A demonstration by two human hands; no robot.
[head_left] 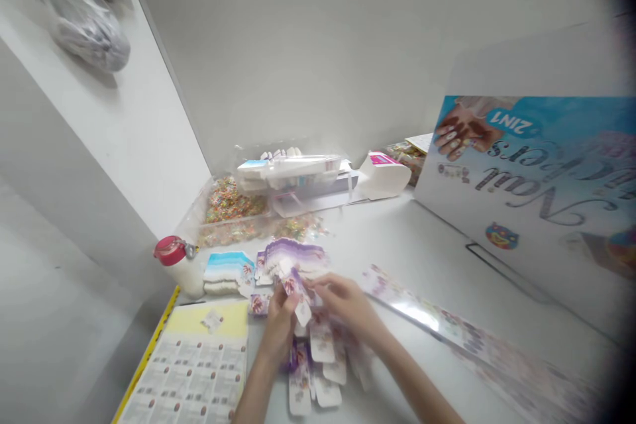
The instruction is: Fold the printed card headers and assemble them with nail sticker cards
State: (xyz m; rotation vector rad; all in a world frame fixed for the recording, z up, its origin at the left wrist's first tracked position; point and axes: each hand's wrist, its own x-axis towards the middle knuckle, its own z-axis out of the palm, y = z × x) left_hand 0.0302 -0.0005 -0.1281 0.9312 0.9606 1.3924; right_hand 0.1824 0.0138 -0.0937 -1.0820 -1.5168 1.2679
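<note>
Left hand (279, 323) pinching a small, flat, purple-and-white printed card box (300, 299), long axis slanting from upper left to lower right; right hand (348, 305) close by its right edge, fingertips blurred, hold uncertain.

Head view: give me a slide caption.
Left hand holding a purple and white card, right hand beside it, over similar cards.

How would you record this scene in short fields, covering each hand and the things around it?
Left hand: holds a purple-and-white carton
Right hand: beside that carton, contact unclear
Nearer the viewer: overlapping printed cartons
Beyond: fanned purple stack, blue-and-white stack
Left: red-lidded bottle, label sheet
Right: Nail Stickers box
Back: multicoloured small pieces
</note>
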